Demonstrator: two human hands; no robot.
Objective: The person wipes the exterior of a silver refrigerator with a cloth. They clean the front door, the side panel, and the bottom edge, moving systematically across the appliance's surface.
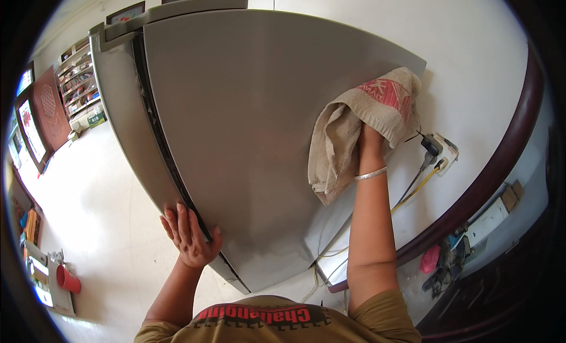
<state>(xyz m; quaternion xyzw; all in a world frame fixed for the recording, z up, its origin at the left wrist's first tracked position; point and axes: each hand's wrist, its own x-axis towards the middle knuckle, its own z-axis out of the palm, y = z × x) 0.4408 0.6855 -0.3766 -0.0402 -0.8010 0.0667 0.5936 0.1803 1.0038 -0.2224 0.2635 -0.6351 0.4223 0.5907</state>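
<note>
A grey refrigerator (247,122) stands before me with its broad side panel facing me. My left hand (192,241) rests on its door (128,117), fingers laid flat and thumb reaching across the dark door gasket (163,144) to the side panel. A beige terry towel (336,144) with a red printed band hangs over my right hand (371,137), near the panel's rear edge. Most of that hand is hidden under the cloth, which lies against the panel. A silver bangle (370,173) circles my right wrist.
Right of the refrigerator, plugs with cords sit in a wall socket (444,155). A dark red door frame (499,152) curves down the right side. At left are stocked shelves (79,77) and a red bin (68,279) on the pale tiled floor (119,223).
</note>
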